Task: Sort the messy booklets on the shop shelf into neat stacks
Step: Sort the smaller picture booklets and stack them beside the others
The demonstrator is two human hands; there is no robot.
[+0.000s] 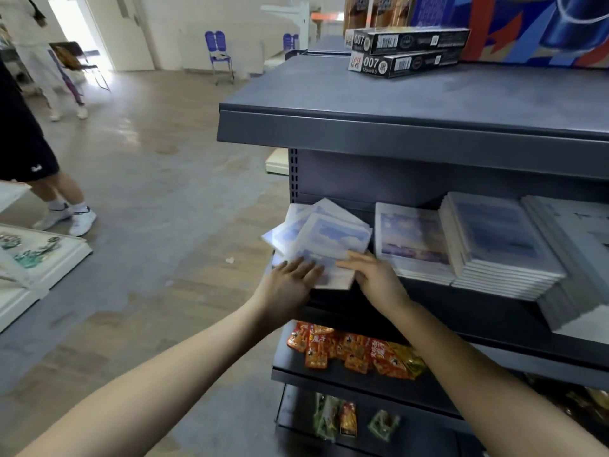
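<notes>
Both bare forearms reach forward, hands close together.
The left hand (290, 286) lies palm down, its fingers (308, 268) straight and slightly spread, pointing up and right. The right hand (377, 280) is just beside it, back toward the camera, one digit stretched leftward, the rest tucked out of sight.

Two black boxes lie on the top shelf (362, 94). The upper black box (408, 41) reads "007" beside a barcode. The lower black box (405, 63) reads "007", "12pcs/0.5" and "黑". Print on the orange snack packets (349, 352) and the booklets (329, 239) is too blurred to read.
</notes>
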